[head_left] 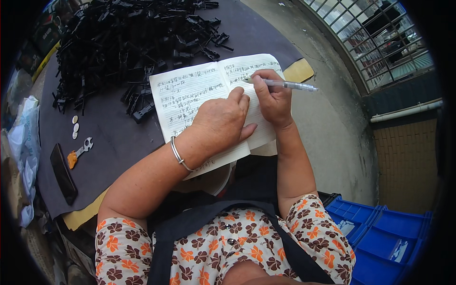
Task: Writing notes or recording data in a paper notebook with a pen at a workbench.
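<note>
An open lined notebook [190, 90] with handwriting on both pages lies at the near edge of the dark-covered table. My right hand [273, 99] is closed around a clear-barrelled pen [294, 85], its tip touching or just over the upper part of the right page. Across the middle of the notebook lies my left hand [221, 118], resting on the pages with its fingers stretched toward the right page and the thumb apart. A silver bangle [178, 154] circles the left wrist. Part of the writing is hidden under the left hand.
A large heap of black plastic parts [128, 42] covers the table's far left. Nearer are several small pale discs [75, 127], a metal tool with an orange handle [80, 152] and a dark oblong case [63, 173]. Blue crates [389, 237] stand at lower right.
</note>
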The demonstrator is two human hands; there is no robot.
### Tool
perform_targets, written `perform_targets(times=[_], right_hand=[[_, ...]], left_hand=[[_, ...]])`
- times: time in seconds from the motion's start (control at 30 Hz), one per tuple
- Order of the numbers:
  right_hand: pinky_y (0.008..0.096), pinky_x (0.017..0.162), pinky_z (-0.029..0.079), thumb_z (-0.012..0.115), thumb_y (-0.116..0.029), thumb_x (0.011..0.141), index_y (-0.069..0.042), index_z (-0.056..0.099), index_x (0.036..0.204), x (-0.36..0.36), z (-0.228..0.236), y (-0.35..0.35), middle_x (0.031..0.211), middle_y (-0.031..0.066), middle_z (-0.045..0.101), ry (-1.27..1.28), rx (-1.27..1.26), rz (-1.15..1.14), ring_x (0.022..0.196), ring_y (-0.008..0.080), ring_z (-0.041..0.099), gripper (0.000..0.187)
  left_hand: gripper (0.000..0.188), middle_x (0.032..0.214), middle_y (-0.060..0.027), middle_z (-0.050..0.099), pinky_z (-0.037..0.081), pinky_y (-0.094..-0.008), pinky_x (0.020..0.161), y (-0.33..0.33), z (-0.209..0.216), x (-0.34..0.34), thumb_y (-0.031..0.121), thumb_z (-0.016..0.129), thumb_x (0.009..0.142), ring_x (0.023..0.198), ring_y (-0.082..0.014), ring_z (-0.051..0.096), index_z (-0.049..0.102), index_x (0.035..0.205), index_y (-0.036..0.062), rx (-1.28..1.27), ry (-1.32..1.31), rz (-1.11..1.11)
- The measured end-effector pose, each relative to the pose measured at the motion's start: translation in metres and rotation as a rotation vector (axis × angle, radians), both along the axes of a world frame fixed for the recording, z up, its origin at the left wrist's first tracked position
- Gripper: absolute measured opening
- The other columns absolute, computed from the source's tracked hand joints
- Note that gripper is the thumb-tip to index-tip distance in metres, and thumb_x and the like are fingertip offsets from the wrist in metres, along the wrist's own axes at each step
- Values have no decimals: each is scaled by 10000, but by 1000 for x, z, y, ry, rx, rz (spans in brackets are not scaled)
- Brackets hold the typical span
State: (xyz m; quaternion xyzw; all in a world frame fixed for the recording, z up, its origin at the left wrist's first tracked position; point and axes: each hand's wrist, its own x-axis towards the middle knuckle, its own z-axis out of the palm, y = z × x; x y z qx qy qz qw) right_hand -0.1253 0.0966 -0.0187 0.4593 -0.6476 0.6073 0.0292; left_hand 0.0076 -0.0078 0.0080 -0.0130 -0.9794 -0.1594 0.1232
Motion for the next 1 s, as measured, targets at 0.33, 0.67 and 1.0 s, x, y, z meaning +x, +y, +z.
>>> perform_targets(times=[0.33, 0.67, 1.0], right_hand=[[202, 567, 410, 614, -172, 934, -26, 646, 925, -10, 1, 6, 714, -28, 575, -103, 144, 9, 625, 57, 502, 150], [251, 553, 435, 623, -134, 907, -8, 632, 888, 0, 9, 3, 652, 25, 589, -32, 197, -62, 603, 77, 518, 128], [256, 539, 421, 625, -180, 922, -19, 634, 898, -2, 8, 4, 642, 26, 588, 63, 258, -95, 574, 77, 494, 162]], left_hand=[[599, 1236, -192, 572, 554, -354, 685, 2, 5, 0, 409, 661, 805, 790, -268, 683, 571, 1178, -50, -9, -127, 13], [539, 1043, -198, 579, 552, -360, 624, 1, -4, 0, 376, 649, 818, 746, -284, 671, 570, 1061, -99, 7, 25, -20], [539, 1103, -215, 576, 552, -354, 640, 1, -2, 0, 378, 648, 816, 756, -291, 672, 572, 1071, -90, 4, -8, -22]])
